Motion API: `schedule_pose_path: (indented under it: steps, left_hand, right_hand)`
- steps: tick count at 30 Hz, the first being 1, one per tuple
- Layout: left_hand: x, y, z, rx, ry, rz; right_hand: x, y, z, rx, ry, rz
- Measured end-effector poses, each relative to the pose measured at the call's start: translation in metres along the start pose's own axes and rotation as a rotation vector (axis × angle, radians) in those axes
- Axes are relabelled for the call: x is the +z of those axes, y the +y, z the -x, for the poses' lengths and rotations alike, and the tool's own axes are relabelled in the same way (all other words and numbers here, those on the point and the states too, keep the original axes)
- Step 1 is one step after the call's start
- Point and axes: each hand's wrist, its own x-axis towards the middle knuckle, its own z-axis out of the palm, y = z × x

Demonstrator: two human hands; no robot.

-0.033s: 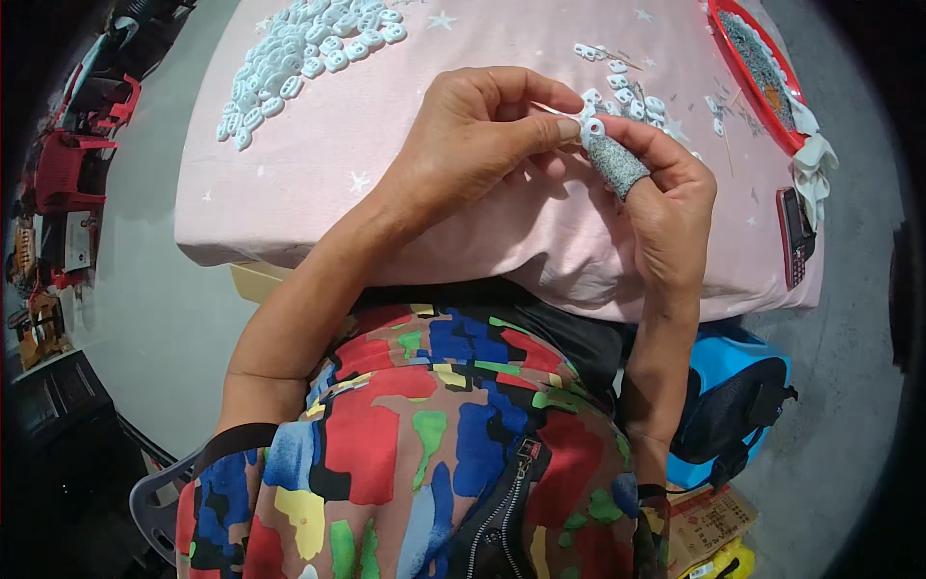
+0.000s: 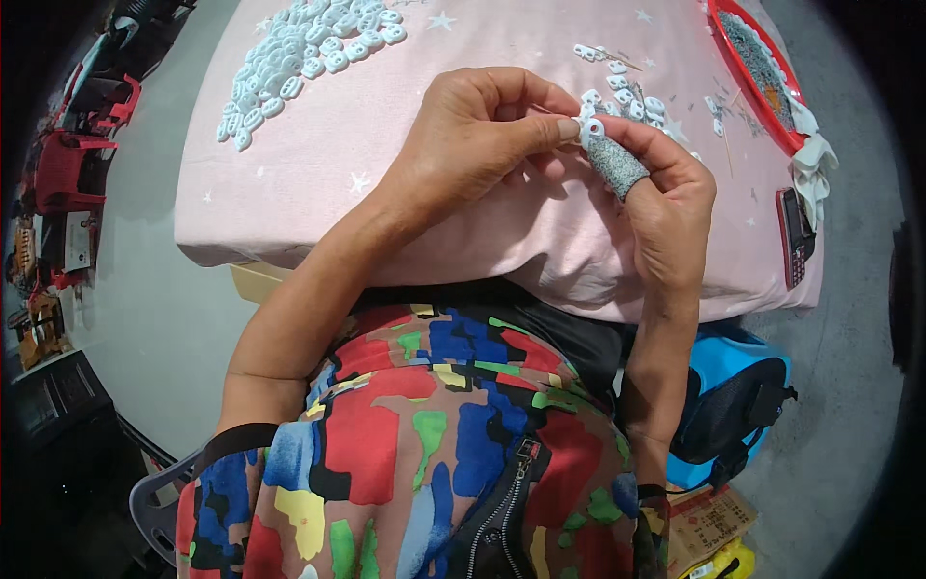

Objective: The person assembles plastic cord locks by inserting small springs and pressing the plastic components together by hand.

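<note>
Draped in pink cloth with white stars, a bench above a smooth grey floor. At its far left, a heap of pale white oval plastic pieces; at far right, a red-rimmed tray and, nearer, a red-and-black keypad phone. Against the left side of the room, red plastic chairs. Raised over the near part of the bench, a small white plastic piece with a round hole, finer details too small to tell. At its left edge, the left hand, thumb and forefinger pinched nearly together on it. Opposite, the right hand, grip closed on the piece between forefinger and thumb, the latter wrapped in a speckled grey fabric sleeve.
</note>
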Motion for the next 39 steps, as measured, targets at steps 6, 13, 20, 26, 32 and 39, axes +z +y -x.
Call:
schedule_pose_path:
  steps: [6, 13, 20, 26, 32, 39]
  left_hand:
    - [0.0013, 0.0016, -0.0003, -0.018, 0.000, -0.028]
    - [-0.0009, -0.0048, -0.0036, 0.042, 0.005, -0.064]
    - [0.0013, -0.0037, -0.0015, 0.021, 0.008, -0.004]
    - [0.0032, -0.0053, -0.0021, 0.030, 0.016, -0.006]
    - [0.0026, -0.0032, -0.0013, 0.011, -0.002, -0.013]
    - [0.0034, 0.0012, -0.0010, -0.003, 0.038, 0.031]
  right_hand:
    - [0.0001, 0.0034, -0.0003, -0.018, 0.028, -0.005]
    - [0.0005, -0.0008, -0.0008, 0.026, 0.066, 0.028]
    - [0.0023, 0.0017, -0.0010, 0.003, 0.071, 0.017]
    - [-0.0002, 0.0010, -0.0014, 0.015, 0.048, 0.025]
    - [0.0022, -0.0007, -0.0029, -0.009, 0.036, 0.019]
    - [0.0086, 0.0035, -0.0012, -0.108, 0.071, 0.080]
